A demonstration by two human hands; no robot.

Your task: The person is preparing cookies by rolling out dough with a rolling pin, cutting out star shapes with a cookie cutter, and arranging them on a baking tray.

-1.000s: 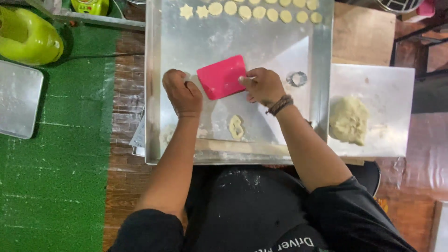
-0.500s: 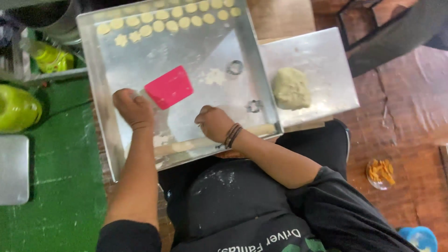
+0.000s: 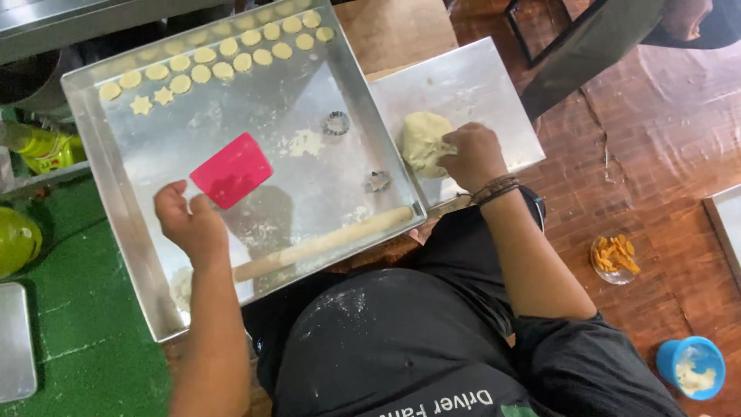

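My right hand (image 3: pixel 471 154) pinches the edge of a pale dough lump (image 3: pixel 421 139) lying on a small steel sheet (image 3: pixel 478 85). My left hand (image 3: pixel 189 220) rests inside a large steel tray (image 3: pixel 85 139), fingers loosely curled and holding nothing, just beside a pink plastic scraper (image 3: pixel 231 170). A wooden rolling pin (image 3: pixel 324 242) lies along the tray's near side. A round cutter (image 3: pixel 336 122) and a star cutter (image 3: pixel 377 181) sit on the tray. Rows of cut round and star dough pieces (image 3: pixel 224 54) line its far edge.
A small glass bowl of orange snacks (image 3: pixel 613 257) and a blue cup (image 3: pixel 691 366) stand on the wooden floor at right. A green mat (image 3: pixel 77 332), a green object (image 3: pixel 15 241) and another steel tray (image 3: pixel 15 340) lie at left. A dark chair leg (image 3: pixel 587 54) crosses the top right.
My right hand has left the big tray and moved right onto the dough lump. My left hand let go near the scraper and stays in the tray. The view has tilted.
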